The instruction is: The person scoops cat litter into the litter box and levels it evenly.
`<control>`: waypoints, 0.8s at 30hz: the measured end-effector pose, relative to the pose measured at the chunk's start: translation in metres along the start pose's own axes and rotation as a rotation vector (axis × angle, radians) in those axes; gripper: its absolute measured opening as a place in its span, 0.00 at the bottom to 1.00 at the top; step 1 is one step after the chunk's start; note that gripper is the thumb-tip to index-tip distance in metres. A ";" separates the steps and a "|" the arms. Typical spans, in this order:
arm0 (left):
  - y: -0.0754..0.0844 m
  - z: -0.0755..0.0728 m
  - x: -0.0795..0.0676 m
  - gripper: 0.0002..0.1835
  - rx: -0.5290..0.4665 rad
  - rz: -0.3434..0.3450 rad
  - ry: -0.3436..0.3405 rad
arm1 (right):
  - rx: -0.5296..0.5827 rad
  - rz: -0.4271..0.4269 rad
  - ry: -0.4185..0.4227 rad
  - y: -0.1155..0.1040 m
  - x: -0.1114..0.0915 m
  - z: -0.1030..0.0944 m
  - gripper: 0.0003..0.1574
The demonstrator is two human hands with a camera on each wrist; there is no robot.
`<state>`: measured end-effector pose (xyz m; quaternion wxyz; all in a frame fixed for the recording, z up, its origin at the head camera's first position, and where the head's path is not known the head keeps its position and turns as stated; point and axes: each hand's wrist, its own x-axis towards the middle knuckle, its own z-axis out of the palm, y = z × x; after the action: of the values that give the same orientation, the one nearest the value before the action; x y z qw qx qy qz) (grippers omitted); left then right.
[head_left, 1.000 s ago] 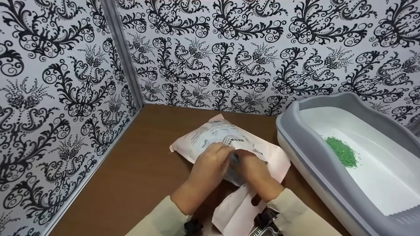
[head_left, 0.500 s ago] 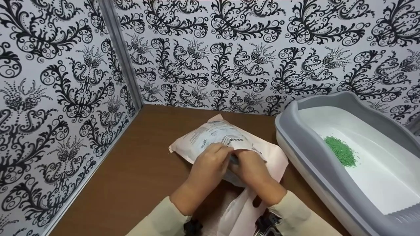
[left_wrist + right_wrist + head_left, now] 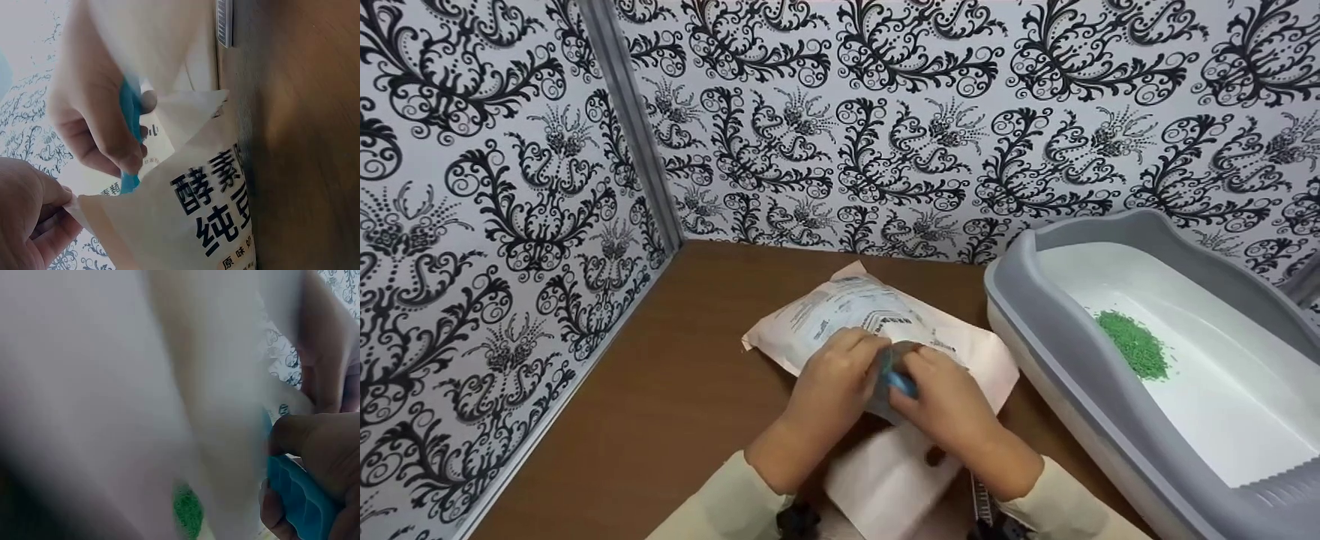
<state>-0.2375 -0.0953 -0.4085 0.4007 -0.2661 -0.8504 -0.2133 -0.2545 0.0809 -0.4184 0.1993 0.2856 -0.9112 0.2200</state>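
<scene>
A pale pink printed bag (image 3: 840, 300) lies plump on the brown table, its near end cut open and a strip with a handle hole (image 3: 877, 476) hanging toward the person. The left hand (image 3: 836, 379) pinches the bag's cut edge between thumb and fingers, as the left wrist view shows. Close beside it, the right hand (image 3: 949, 394) grips a blue plastic tool (image 3: 304, 500) with a scalloped handle. In the left wrist view this tool (image 3: 130, 112) points down at the opening, its tip hidden behind the bag's edge. Large dark characters (image 3: 208, 202) mark the bag's side.
To the right stands a grey-rimmed white litter box (image 3: 1054, 352) with a heap of green pellets (image 3: 1132, 345) inside. Black-and-white patterned walls (image 3: 840, 135) close off the back and left. Brown tabletop (image 3: 660, 390) spreads left of the bag.
The right hand has turned and drawn slightly toward the person, bringing the blue tool into clearer sight. The hanging strip has swung left. The left hand keeps its hold on the bag.
</scene>
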 end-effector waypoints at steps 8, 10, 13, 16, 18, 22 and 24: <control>0.002 -0.001 0.000 0.10 -0.011 -0.012 -0.027 | 0.025 0.006 -0.009 0.005 -0.016 -0.012 0.12; 0.002 -0.002 0.000 0.09 -0.013 -0.021 -0.036 | 0.038 0.017 -0.006 0.009 -0.020 -0.014 0.10; 0.003 -0.003 0.000 0.09 -0.017 -0.033 -0.045 | 0.059 0.021 0.011 0.015 -0.026 -0.015 0.09; 0.004 -0.004 0.000 0.10 -0.022 -0.039 -0.050 | 0.077 0.030 0.027 0.021 -0.034 -0.018 0.10; 0.003 -0.003 0.000 0.10 -0.026 -0.037 -0.049 | 0.089 0.032 0.037 0.025 -0.038 -0.020 0.10; 0.002 -0.002 -0.001 0.10 -0.036 -0.025 -0.032 | 0.110 0.045 0.054 0.031 -0.048 -0.024 0.13; 0.001 -0.002 -0.001 0.10 -0.040 -0.025 -0.024 | 0.124 0.051 0.061 0.034 -0.052 -0.026 0.14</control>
<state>-0.2353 -0.0955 -0.4083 0.3825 -0.2661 -0.8539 -0.2318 -0.2293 0.1417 -0.4324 0.2034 0.2671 -0.8964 0.2895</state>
